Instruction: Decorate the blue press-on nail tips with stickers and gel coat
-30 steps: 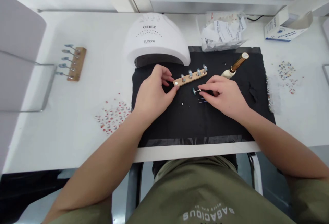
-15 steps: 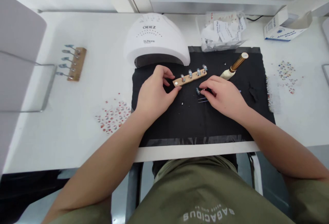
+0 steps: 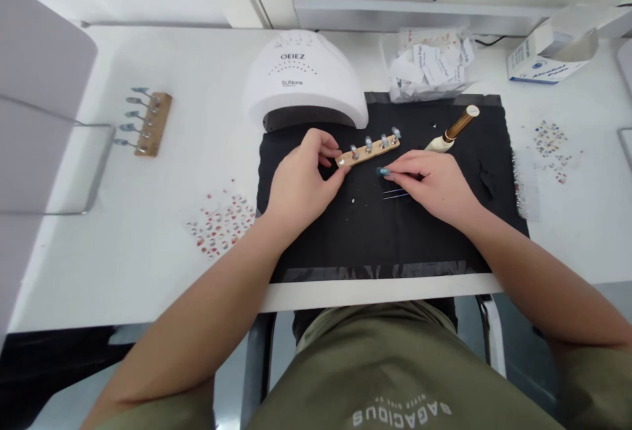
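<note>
My left hand (image 3: 301, 183) pinches the near end of a small wooden holder bar (image 3: 368, 151) that lies on the black mat (image 3: 375, 239) with several blue nail tips on pins standing in it. My right hand (image 3: 434, 183) is closed in a pinch on a pin with a blue nail tip (image 3: 382, 171), just below the bar's middle. Two thin metal tools (image 3: 395, 193) lie on the mat under my right fingers.
A white nail lamp (image 3: 306, 81) stands behind the mat. A gold-handled brush (image 3: 454, 130) lies at the mat's right. A second wooden bar with pins (image 3: 145, 124) sits far left, loose nail tips (image 3: 220, 222) at left and gems (image 3: 550, 140) at right, boxes at the back.
My right hand has closed on the pin with the blue tip and lifted it off the mat toward the wooden bar. My left hand keeps its grip on the bar.
</note>
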A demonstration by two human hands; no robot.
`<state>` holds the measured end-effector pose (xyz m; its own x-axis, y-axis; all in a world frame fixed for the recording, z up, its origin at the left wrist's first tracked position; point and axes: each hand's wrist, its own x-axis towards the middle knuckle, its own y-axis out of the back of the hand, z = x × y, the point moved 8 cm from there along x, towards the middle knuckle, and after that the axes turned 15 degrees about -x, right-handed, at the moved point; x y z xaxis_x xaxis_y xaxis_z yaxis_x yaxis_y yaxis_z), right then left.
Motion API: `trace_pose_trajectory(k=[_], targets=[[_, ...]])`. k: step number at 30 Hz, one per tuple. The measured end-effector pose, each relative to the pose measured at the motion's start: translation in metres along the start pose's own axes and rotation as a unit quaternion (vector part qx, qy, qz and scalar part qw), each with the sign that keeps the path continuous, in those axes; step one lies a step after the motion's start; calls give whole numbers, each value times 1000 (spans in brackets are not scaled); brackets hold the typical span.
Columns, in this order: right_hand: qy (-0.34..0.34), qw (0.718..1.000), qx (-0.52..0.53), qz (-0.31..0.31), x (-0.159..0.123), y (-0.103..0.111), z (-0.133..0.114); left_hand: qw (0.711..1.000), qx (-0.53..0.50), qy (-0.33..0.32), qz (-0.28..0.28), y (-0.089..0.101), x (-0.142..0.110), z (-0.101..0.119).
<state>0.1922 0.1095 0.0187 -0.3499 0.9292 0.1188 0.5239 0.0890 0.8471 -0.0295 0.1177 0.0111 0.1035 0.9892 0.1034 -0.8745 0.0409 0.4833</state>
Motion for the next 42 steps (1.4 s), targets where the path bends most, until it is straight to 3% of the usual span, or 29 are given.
trace_pose_trajectory(k=[28,35,38,42], targets=[[-78,997,0,-13,0,4,15,999,-39,-5,30,3,1,-2],[-60,998,-19,1,-5,16,9,986,-161,9,46,3,0,-6],[-42,998,-21,40,-12,30,-1,980,-194,-19,50,3,-2,-3],[-28,980,-9,196,-26,62,-11,973,-190,-109,74,9,-10,13]])
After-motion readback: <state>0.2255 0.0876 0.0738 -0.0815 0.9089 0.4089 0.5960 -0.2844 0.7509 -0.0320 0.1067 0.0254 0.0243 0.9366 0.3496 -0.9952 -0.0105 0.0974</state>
